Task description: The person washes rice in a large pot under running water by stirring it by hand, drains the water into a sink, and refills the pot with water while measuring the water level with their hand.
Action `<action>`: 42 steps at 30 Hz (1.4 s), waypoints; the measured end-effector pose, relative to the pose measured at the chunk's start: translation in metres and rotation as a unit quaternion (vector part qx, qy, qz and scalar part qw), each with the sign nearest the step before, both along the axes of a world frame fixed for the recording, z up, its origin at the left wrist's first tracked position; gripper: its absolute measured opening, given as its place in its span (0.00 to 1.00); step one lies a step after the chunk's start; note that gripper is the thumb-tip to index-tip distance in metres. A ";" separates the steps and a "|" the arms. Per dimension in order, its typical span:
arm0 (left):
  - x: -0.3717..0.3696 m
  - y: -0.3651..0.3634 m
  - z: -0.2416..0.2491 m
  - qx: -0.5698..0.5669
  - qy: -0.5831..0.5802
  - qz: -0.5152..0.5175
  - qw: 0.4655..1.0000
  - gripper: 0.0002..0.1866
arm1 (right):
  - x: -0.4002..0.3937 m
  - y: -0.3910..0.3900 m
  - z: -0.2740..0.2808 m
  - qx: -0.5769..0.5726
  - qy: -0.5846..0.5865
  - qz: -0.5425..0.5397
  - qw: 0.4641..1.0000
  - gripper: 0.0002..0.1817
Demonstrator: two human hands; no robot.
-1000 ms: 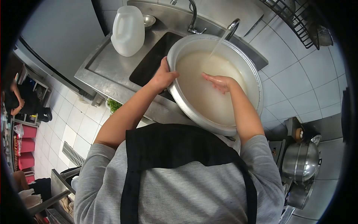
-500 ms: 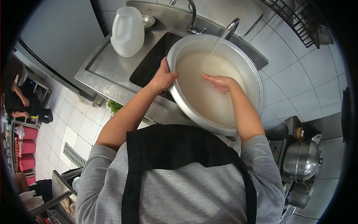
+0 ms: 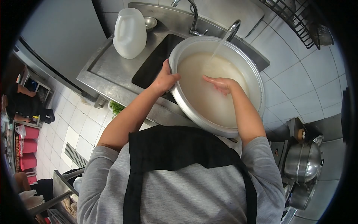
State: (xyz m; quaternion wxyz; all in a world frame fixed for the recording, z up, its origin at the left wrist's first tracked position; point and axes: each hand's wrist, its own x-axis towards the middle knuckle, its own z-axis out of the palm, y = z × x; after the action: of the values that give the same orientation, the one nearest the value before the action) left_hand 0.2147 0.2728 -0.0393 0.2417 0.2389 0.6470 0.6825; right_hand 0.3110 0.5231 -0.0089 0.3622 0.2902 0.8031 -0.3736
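A large metal pot point(image 3: 180, 100) stands tilted over the sink point(image 3: 152, 67), holding cloudy, whitish water point(image 3: 201, 100). My left hand point(image 3: 164, 79) grips its left rim, thumb on the inner side. Over the middle of the pot is my right hand point(image 3: 220, 85), at the water's surface. It looks wet, with the thumb stretched out and the fingers loosely bent, and I see nothing in it. A stream of water runs from the faucet point(image 3: 235, 27) into the pot. Whatever lies under the cloudy water is hidden.
A white plastic jug point(image 3: 129, 35) and a metal bowl point(image 3: 150, 24) stand on the steel counter point(image 3: 97, 76). A second faucet point(image 3: 194, 18) is behind the sink. Steel pots point(image 3: 302, 162) are at right, a wire rack point(image 3: 294, 24) above. Another person point(image 3: 28, 102) stands far left.
My hands and the pot hold nearly the same pose, with the whole view shifted slightly. Water still runs. The far person's arms have moved.
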 end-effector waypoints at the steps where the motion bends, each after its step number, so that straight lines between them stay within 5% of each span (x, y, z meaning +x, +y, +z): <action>1: 0.000 0.000 0.001 0.000 -0.002 -0.001 1.000 0.47 | 0.000 0.002 -0.001 0.005 -0.002 -0.001 1.000 0.61; 42: 0.004 -0.003 0.006 -0.035 0.006 0.006 0.999 0.47 | 0.001 0.001 0.007 -0.016 -0.027 0.023 0.999 0.59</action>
State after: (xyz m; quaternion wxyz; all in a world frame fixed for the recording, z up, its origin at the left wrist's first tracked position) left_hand 0.2188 0.2699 -0.0334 0.2416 0.2304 0.6739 0.6591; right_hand 0.3115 0.5238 -0.0020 0.3963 0.2762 0.7935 -0.3701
